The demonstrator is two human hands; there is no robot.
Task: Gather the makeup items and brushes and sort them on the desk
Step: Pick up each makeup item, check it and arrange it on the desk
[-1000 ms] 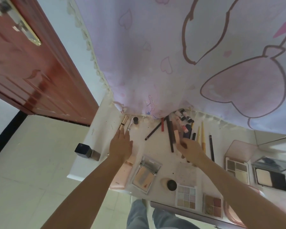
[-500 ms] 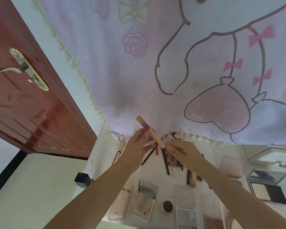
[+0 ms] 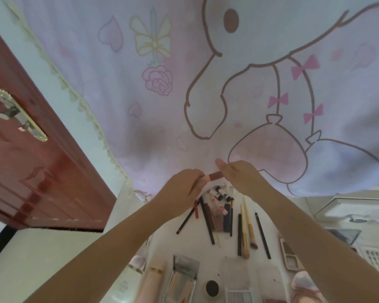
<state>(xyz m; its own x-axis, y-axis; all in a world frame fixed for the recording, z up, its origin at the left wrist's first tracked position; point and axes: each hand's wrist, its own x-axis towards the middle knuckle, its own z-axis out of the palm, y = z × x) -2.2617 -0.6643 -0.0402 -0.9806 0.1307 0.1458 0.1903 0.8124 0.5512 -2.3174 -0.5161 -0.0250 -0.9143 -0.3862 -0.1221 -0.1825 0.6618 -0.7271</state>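
Both hands are raised above the white desk [image 3: 193, 243], holding a slim pink makeup stick [image 3: 214, 176] with a dark brownish-red end between them. My left hand [image 3: 184, 189] pinches the pale end; my right hand [image 3: 239, 178] pinches the dark end. Below them, brushes and pencils [image 3: 245, 228] lie in a loose fan, with several small lip tubes [image 3: 219, 194] at the back against the curtain. An open compact [image 3: 184, 278], a small round black pot [image 3: 212, 288] and eyeshadow palettes [image 3: 290, 252] lie along the near edge.
A pink cartoon curtain [image 3: 228, 84] hangs behind the desk. A red-brown door [image 3: 31, 160] with a metal handle stands on the left. A pale pink case [image 3: 150, 283] lies near the desk's front left. More palettes and a mirror sit at the far right.
Both hands rose from the desk with the pink stick. It pointed up-left half a second ago; now it lies level between the two hands. The view has tilted upward.
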